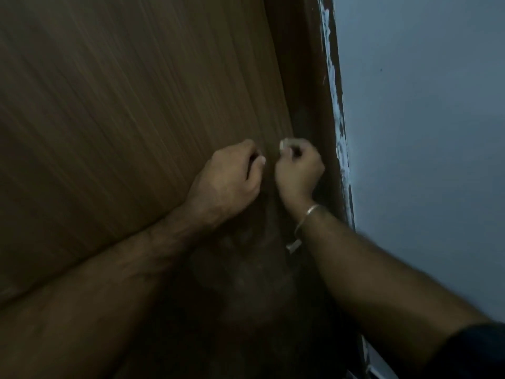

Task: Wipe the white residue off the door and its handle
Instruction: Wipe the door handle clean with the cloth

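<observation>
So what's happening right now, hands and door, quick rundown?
Left hand and right hand both fisted against the door, close together; any cloth hidden. White residue streaks the frame edge. Handle not visible. Nothing blocking.

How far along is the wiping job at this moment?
Done: the wood-grain door face above the hands shows no white marks. In hand: both the left hand and right hand are curled against the door's edge; no cloth can be made out. Left: white residue streaks the door frame edge beside the blue wall. The handle isn't discernible.
</observation>
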Tool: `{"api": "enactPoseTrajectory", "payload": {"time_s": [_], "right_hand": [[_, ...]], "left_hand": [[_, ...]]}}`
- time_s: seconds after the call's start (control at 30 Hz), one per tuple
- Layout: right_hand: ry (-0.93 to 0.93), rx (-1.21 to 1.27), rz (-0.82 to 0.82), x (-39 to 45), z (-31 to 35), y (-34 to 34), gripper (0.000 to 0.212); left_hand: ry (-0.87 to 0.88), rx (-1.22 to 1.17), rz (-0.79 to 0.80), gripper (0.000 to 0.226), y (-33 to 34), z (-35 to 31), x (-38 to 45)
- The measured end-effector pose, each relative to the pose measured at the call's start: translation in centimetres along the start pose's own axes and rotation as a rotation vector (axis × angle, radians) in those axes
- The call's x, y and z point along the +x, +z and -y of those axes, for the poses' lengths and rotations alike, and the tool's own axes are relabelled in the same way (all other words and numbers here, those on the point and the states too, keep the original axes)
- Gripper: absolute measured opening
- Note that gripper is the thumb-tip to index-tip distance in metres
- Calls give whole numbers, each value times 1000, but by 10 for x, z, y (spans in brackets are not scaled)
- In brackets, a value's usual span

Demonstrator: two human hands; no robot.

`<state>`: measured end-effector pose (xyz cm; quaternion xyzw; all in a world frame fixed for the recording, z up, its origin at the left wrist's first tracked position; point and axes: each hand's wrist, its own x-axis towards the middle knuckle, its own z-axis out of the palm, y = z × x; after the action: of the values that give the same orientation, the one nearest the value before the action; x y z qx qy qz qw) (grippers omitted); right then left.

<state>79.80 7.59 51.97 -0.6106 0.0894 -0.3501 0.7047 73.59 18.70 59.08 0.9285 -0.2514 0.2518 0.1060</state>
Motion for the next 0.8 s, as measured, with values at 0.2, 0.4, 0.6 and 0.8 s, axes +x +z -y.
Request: {"api": "enactPoseTrajectory", "payload": {"time_s": [0.2, 0.4, 0.6, 0.8], "right_hand": [[-460, -85, 339, -70, -27, -7, 13], [-206, -28, 28, -8, 22, 13, 18], [-275, -167, 141, -40, -26, -20, 18], [-142, -278, -25, -7, -27, -13, 25]], "left_hand": [[157, 135, -137, 10, -17, 1, -1], [174, 99, -166, 13, -26, 4, 3], [174, 74, -182, 15, -31, 9, 2], [193, 28, -154, 18, -24, 5, 0]]}}
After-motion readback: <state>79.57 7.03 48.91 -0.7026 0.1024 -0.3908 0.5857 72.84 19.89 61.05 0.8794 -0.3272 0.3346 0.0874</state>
